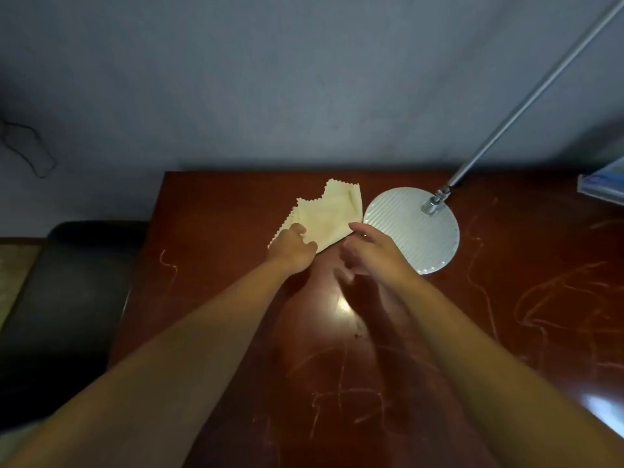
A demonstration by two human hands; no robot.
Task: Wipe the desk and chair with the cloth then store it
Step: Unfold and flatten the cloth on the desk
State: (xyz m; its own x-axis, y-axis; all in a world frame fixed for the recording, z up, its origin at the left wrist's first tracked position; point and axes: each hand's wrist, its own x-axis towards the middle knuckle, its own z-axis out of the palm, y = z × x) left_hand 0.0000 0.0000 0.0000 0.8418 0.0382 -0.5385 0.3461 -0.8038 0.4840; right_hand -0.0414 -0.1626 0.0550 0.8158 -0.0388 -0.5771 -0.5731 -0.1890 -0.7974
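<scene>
Much of the frame is dim and soft. The right hand (pixel 369 249) is blurred, so its lower fingers smear into the shadow beneath it and it cannot be told whether it pinches anything; its fingers look loosely spread, with one fingertip at the near right corner of the cloth (pixel 326 216). A dark seat-like shape (pixel 67 298), left of the desk (pixel 209 298), is too dark to identify for certain. A book or box (pixel 604 182) at the right edge is cut off, and the lamp's pole (pixel 526 106) runs out of the top right corner. A thin wire shape (pixel 30 150) on the wall to the left is hard to read.

The cloth, pale yellow with zigzag edges, lies folded on the desk, just left of the lamp's round ribbed base (pixel 413 229) and almost touching it. The left hand (pixel 292 248) covers the cloth's near left corner, fingers curled onto it and gripping the fabric there; the corner itself is hidden under the hand. The rest of the cloth spreads away from both hands, toward the wall. The desk's red-brown top bears pale scribbled scratches and a bright glare spot nearer than the hands.
</scene>
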